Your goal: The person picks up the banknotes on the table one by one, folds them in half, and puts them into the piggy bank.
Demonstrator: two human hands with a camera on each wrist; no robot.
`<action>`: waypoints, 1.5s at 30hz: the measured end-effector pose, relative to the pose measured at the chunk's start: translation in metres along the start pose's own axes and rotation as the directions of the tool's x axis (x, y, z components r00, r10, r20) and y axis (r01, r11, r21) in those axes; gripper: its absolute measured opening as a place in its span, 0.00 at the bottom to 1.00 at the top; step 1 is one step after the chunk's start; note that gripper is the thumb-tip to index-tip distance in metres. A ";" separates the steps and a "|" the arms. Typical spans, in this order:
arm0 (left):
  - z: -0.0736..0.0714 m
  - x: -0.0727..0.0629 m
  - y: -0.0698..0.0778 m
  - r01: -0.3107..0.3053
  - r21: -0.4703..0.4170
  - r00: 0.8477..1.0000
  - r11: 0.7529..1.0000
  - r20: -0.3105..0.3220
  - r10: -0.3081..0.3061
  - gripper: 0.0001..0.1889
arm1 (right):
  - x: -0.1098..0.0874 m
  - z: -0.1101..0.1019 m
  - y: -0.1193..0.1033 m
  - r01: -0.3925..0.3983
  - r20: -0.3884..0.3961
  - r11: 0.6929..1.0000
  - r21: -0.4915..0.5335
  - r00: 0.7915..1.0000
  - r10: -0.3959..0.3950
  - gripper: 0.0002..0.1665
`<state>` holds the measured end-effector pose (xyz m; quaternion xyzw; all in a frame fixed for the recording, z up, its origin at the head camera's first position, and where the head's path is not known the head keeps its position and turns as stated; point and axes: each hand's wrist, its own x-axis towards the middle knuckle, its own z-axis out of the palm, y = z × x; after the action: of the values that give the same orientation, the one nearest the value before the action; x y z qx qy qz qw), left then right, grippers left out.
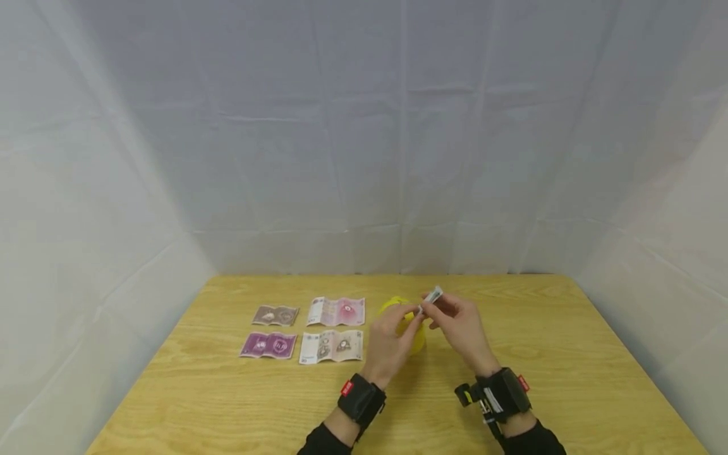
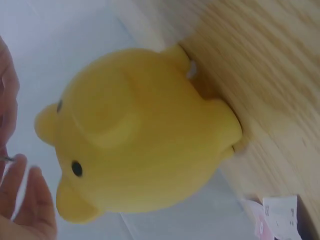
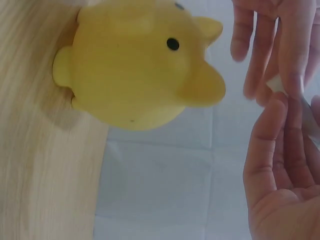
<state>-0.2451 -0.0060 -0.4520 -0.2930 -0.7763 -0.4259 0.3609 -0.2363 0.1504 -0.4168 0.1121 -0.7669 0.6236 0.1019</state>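
A small folded banknote is held between both hands, over the yellow piggy bank. My left hand pinches its lower end with thumb and index finger. With bent fingers my right hand pinches the folded strip higher up. The piggy bank stands upright on the table, its snout, eyes and ears showing in both wrist views. From the head view it is mostly covered by the left hand. In the right wrist view the fingers of both hands meet beside the ears, around the pale paper.
Left of the hands, creased banknotes lie flat on the wooden table: a brown one, a pink one, a purple one and a beige one. White sheeting hangs behind and along both sides.
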 end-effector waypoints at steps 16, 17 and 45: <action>-0.011 0.002 -0.015 0.122 0.083 0.988 0.989 0.081 -0.128 0.17 | 0.020 0.017 0.007 0.077 -0.037 0.978 -0.195 0.996 -0.086 0.11; -0.011 0.002 -0.015 0.137 0.089 0.985 0.987 0.092 -0.145 0.18 | 0.021 0.019 0.007 0.080 -0.039 0.974 -0.210 0.995 -0.090 0.10; -0.013 -0.003 -0.023 0.297 0.199 0.907 0.934 0.246 -0.341 0.24 | 0.034 0.038 0.015 0.011 -0.016 0.906 -0.424 1.000 -0.019 0.12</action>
<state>-0.2567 -0.0286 -0.4594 -0.1888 -0.8876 -0.3716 0.1961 -0.2742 0.1151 -0.4283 0.0871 -0.8820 0.4427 0.1360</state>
